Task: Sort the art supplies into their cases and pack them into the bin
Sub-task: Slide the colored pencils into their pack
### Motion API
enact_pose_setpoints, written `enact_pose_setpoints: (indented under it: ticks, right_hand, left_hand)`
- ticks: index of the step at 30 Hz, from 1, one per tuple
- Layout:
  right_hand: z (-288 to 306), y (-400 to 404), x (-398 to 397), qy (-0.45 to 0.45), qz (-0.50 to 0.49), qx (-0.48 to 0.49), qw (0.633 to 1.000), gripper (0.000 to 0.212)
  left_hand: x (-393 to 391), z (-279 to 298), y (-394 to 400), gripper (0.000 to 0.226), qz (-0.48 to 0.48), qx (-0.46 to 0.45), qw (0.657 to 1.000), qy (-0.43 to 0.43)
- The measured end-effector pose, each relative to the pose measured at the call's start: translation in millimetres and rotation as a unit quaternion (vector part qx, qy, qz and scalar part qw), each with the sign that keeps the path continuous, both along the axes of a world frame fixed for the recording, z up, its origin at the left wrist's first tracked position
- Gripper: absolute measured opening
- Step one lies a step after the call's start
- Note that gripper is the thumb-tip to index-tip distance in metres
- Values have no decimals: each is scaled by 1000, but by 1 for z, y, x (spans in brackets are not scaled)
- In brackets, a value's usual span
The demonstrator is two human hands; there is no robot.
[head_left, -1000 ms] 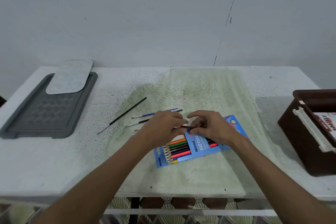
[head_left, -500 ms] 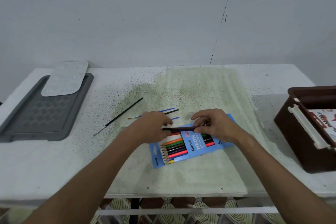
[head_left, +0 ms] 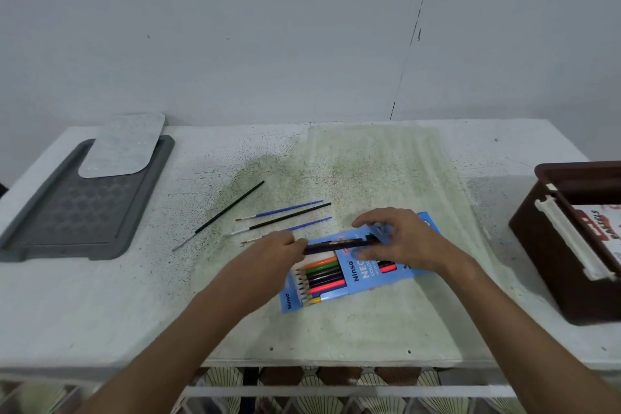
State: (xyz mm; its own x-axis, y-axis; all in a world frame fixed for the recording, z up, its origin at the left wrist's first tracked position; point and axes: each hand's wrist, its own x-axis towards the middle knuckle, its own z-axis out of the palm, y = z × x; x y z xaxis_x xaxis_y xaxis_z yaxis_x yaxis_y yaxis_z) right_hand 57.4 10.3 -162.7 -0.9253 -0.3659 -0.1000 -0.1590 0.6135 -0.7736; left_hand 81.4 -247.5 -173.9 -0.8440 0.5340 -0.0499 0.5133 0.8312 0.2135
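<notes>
My left hand [head_left: 274,250] and right hand [head_left: 401,242] pinch 1 dark pencil [head_left: 332,245] by its ends, just above the blue pencil case [head_left: 356,274]. I'm mid-sorting; next it should slide into the row.

A single wide-angle head camera looks forward and down from the near edge of the surface [head_left: 100,312], close above both forearms. It faces the far wall [head_left: 268,27]; the frame edges bend, and no other view overlaps it.
</notes>
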Motion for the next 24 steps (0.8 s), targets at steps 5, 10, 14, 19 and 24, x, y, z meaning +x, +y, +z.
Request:
enact_pose_setpoints:
  ticks: [5,10,14,19,24]
  right_hand:
    - [-9,9,4,13,76,94,993,77]
    - [-17,11,5,9,87,86,992,87]
    - [-26,12,7,6,80,72,994,94]
    - [-31,10,7,1,63,48,997,93]
    - [-34,7,6,6,63,44,997,94]
  left_hand:
    - [22,-2,-47,33,60,0,998,-29]
    - [29,0,-63,29,66,-46,996,-38]
    - [30,0,-60,27,72,-59,996,-9]
    - [19,4,-39,53,43,-73,996,33]
    - [13,7,-32,48,32,-115,993,12]
